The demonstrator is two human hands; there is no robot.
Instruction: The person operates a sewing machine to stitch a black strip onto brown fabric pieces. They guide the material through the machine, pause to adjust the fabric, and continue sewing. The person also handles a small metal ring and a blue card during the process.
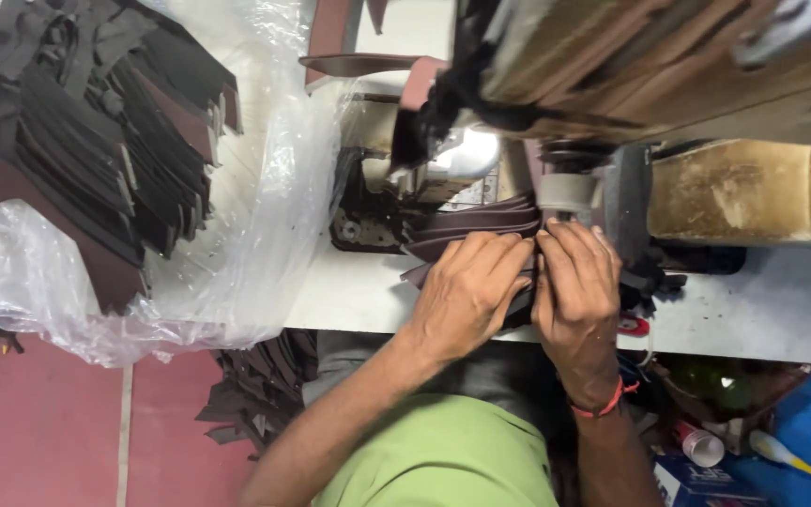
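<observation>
Left hand [466,291] and right hand [574,286], fingers curled shut, pinching thin, limp dark-brown leather strips [476,227] on white counter [349,291]; light, floppy, likely best gripped at edges.

strips [466,228]: dark maroon-brown leather-like pieces | state: fanned, overlapping bundle | pose: lying flat, edges partly under hands | place: just left of grey roller [565,192]

I count two hands at the machine: left hand [466,291], right hand [574,296]. One clear plastic bag [265,216], one red wristband [601,406], one paper cup [701,444].
</observation>
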